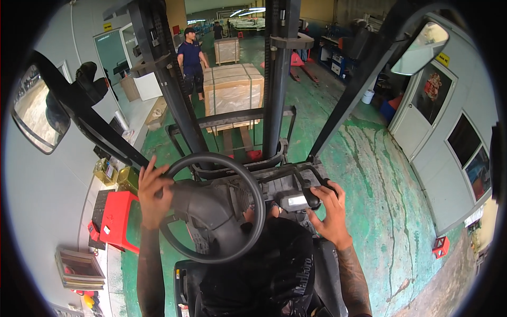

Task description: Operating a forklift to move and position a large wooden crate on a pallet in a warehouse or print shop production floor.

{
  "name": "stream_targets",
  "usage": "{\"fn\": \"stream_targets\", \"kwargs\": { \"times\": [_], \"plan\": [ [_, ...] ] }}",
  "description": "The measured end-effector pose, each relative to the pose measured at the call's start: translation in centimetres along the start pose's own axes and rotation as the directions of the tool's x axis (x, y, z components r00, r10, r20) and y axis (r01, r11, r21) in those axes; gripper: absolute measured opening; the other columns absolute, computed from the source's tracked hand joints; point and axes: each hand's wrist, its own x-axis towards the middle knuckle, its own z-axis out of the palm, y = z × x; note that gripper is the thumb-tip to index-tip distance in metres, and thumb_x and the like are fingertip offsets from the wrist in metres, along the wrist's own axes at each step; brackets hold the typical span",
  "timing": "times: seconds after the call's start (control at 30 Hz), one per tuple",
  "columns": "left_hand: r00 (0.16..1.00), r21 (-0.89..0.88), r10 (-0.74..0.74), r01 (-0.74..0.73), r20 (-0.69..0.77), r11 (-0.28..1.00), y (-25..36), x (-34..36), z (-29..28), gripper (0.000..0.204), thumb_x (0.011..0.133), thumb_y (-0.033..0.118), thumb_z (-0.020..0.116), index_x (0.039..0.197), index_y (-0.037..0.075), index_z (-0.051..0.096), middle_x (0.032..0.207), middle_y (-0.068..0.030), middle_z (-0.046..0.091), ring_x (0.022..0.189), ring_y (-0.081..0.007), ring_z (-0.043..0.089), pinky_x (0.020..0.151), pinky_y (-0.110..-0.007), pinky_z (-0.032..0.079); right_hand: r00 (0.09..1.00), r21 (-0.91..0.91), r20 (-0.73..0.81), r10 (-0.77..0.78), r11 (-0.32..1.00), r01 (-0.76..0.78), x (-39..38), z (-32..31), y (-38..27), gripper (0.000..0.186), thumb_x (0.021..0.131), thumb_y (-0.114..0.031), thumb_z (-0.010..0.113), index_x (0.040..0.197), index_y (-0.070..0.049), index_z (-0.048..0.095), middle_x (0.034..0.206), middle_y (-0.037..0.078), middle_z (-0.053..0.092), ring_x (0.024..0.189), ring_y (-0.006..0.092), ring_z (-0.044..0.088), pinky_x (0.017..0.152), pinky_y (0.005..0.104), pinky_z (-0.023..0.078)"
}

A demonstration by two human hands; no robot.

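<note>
I sit at a forklift's black steering wheel [259, 185]. My left hand [155, 195] is at the wheel's left rim, fingers raised and spread; whether the palm touches a part of the wheel is hidden. At the right of the dash, my right hand [334, 217] has its fingers curled over the black knobs of the control levers [311, 198], with the thumb apart. Ahead, beyond the mast [274, 79], stands a wrapped, strapped wooden crate [234, 95]. The forks [228, 142] extend toward its base; I cannot tell whether they bear it.
A person [191, 61] in dark clothes stands left of the crate. Farther back are another crate [227, 51] and a red pallet jack [302, 74]. A red stool [119, 222] is close on the left. A white wall with a door [422, 111] runs along the right.
</note>
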Motion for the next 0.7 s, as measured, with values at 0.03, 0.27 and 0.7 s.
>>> {"fn": "stream_targets", "kwargs": {
  "times": [0.03,0.27,0.7],
  "plan": [
    [1.000,-0.013,-0.029,0.029,0.011,1.000,0.9,1.6,0.5,0.013,0.082,0.006,0.070,0.086,0.012,0.080,0.134,-0.0044,0.081,0.157,-0.0362,0.056,0.133,-0.070,0.027,1.000,-0.011,0.000,0.003,1.000,-0.003,-0.5,-0.4,-0.4,0.064,0.081,-0.013,0.089,0.143,-0.012,0.071,0.141,0.012,0.067,0.147,0.0465,0.049,0.121,0.0581,0.044],
    [1.000,-0.196,0.004,0.000,0.017,0.981,12.7,5.4,7.0,0.020,0.082,0.001,0.069,0.092,0.011,0.083,0.138,-0.0077,0.080,0.155,-0.0365,0.059,0.134,-0.065,0.029,1.000,-0.051,-0.013,0.020,0.998,-0.021,-4.6,-2.4,-2.4,0.062,0.080,-0.016,0.088,0.140,-0.011,0.072,0.139,0.012,0.068,0.147,0.0474,0.049,0.121,0.0598,0.042],
    [0.946,-0.466,0.095,0.064,0.310,0.882,26.1,-15.4,1.8,0.016,0.083,0.011,0.083,0.098,0.015,0.085,0.160,-0.0023,0.067,0.164,-0.0346,0.048,0.131,-0.065,0.033,0.997,-0.129,-0.010,0.081,0.988,-0.082,-9.4,-4.8,-5.1,0.059,0.080,-0.013,0.084,0.137,-0.008,0.070,0.141,0.016,0.070,0.149,0.0484,0.048,0.124,0.0611,0.038]
  ]
}}
